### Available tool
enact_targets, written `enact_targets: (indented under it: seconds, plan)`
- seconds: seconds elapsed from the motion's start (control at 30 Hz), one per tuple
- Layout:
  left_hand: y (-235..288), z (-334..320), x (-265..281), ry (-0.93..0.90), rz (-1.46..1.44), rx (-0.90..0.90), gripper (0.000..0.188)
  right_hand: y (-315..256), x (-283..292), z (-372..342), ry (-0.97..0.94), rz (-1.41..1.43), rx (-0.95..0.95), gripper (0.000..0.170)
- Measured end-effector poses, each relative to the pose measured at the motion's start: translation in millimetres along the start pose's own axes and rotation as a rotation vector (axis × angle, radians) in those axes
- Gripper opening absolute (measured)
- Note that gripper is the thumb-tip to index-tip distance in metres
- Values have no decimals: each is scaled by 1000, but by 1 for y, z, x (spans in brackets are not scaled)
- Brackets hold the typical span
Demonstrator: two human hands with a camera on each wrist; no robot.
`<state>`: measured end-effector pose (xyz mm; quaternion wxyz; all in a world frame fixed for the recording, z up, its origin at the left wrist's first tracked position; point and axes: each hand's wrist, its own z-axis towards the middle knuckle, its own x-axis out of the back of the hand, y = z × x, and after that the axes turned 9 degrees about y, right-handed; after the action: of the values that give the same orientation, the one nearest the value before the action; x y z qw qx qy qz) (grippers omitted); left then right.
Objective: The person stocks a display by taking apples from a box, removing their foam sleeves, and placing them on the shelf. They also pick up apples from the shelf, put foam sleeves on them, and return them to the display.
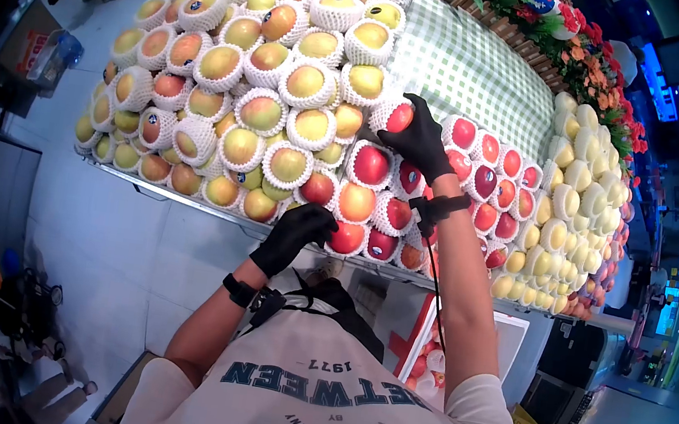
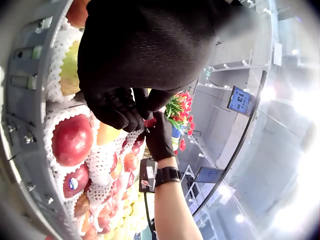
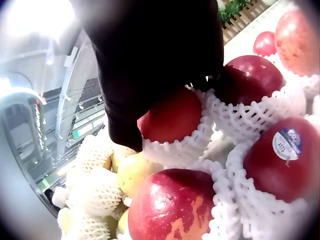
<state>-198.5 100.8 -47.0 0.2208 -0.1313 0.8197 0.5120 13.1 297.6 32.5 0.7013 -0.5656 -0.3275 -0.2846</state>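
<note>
My right hand [image 1: 419, 139], in a black glove, grips a red apple [image 1: 401, 118] in a white foam net at the back of the red rows. In the right wrist view the thumb lies along one side of this apple [image 3: 172, 117], and the glove hides its top. More netted red apples sit right beside it, one with a round sticker [image 3: 287, 144]. My left hand [image 1: 300, 234], also black-gloved, hovers by the display's front edge near a red apple [image 1: 346, 238]. Its fingers [image 2: 112, 112] hang loosely curled with nothing visible in them.
Netted yellow-red apples [image 1: 263, 110] are heaped on the left, and pale netted fruit [image 1: 571, 200] on the right. A green checked cloth [image 1: 469, 75] covers the back, below a flower-lined fence [image 1: 540, 54]. A metal rail [image 1: 186, 202] edges the front; an open box [image 1: 431, 363] stands below.
</note>
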Motion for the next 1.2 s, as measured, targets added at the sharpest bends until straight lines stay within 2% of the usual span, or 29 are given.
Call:
enact_targets:
  seconds: [0.07,0.17,0.2,0.3,0.33,0.43,0.47,0.53,0.6,0.63,0.7,0.8,0.9,0.93,1.03,1.07,1.2]
  plan:
    - [-5,2,4,-17,-58,9,19,6,1,-5,77,27,44,79]
    - [0,1,2,-33,-95,25,20,8,2,-14,133,219,51,85]
    - [1,2,2,-53,-89,19,21,5,1,-17,170,358,89,82]
    - [10,13,-2,-102,-112,-18,27,-10,18,-35,326,346,172,80]
    - [16,17,-7,-115,-139,-35,30,-22,30,-45,287,407,132,80]
    - [39,25,-24,-183,-236,-18,45,-32,48,-72,285,269,199,84]
    - [42,30,-31,-252,-119,-133,47,-43,57,-87,168,406,46,86]
    - [49,36,-48,-371,101,-355,52,-53,60,-110,140,280,45,87]
    - [62,28,-73,-367,-290,56,58,-53,52,-132,167,169,84,88]
    - [57,31,-78,-418,-301,126,59,-52,47,-140,140,212,26,89]
    - [46,32,-86,-390,-221,57,60,-55,45,-156,231,50,81,88]
    - [39,31,-88,-390,-284,87,61,-53,48,-179,365,198,-6,85]
    - [41,16,-96,-373,-347,9,54,-54,47,-198,366,300,-239,84]
    - [42,14,-97,-354,-330,24,55,-56,45,-201,366,408,-296,91]
    - [35,12,-99,-301,-274,41,61,-72,41,-203,345,346,-336,89]
    - [29,14,-98,-291,-262,37,61,-79,44,-203,332,312,-262,90]
    - [27,11,-90,-328,-291,-2,53,-71,25,-210,385,573,-296,90]
